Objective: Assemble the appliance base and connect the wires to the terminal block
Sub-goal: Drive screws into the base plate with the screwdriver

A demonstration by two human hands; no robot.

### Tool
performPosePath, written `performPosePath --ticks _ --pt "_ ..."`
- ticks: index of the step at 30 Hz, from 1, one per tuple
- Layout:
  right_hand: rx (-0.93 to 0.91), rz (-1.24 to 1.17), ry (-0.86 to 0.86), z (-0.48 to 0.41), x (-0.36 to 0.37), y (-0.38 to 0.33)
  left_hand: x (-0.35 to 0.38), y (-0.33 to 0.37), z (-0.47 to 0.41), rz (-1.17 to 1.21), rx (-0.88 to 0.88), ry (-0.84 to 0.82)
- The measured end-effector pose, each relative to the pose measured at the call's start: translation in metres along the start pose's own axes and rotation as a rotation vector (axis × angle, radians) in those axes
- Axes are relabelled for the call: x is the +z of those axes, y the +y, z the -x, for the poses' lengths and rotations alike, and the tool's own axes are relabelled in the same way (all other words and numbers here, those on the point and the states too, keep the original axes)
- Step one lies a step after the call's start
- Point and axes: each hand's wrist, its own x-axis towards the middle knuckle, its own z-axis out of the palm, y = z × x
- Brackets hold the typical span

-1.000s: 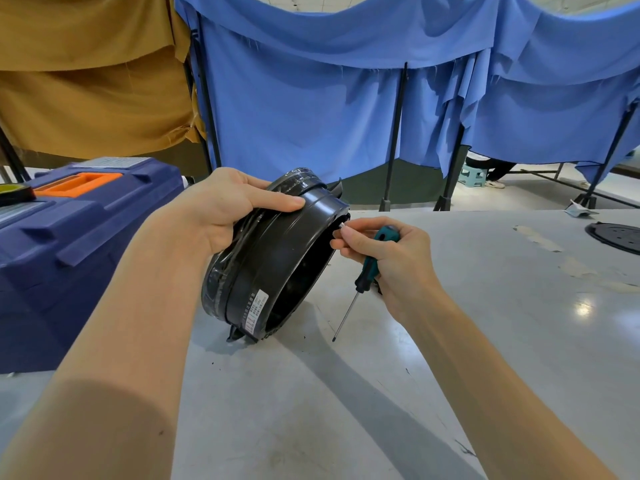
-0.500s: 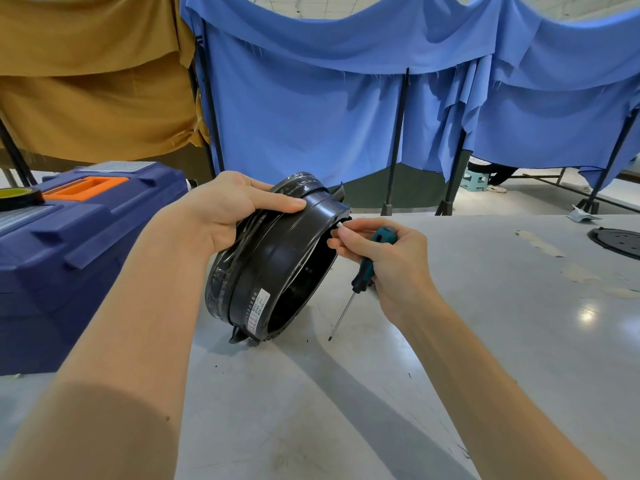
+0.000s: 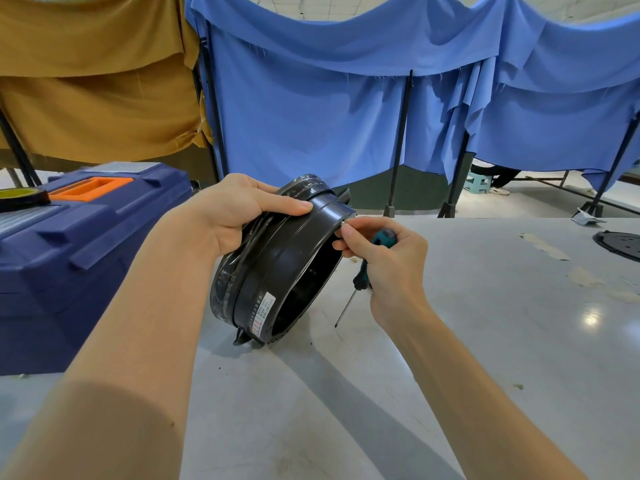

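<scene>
While propping black round plastic appliance base (image 3: 277,268) on edge on grey tabletop (image 3: 485,358), left hand (image 3: 239,211) is gripping top rim, fingers curled over, steadying it. Right hand (image 3: 393,261) is pinching small silvery piece (image 3: 342,223) (likely screw) against rim, curled fingers holding teal-handled screwdriver (image 3: 360,280) ready.

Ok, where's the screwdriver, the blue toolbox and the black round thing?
screwdriver (image 3: 360,280): head view, on the dark lower end of its handle.
blue toolbox (image 3: 79,258): head view, on its front wall.
black round base (image 3: 287,268): head view, on its outer wall.
</scene>
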Motion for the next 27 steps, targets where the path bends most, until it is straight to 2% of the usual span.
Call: performPosePath --ticks 13,21,27 --pt "0.061 0.017 0.025 -0.003 0.000 0.001 0.006 0.001 0.000 -0.006 -0.001 0.009" --pt "0.276 -0.165 0.065 0.000 0.001 -0.005 0.008 0.002 0.001 -0.012 -0.001 0.018" --pt "0.350 -0.148 0.145 0.007 0.002 -0.014 0.014 0.001 0.005 -0.035 0.035 0.044"
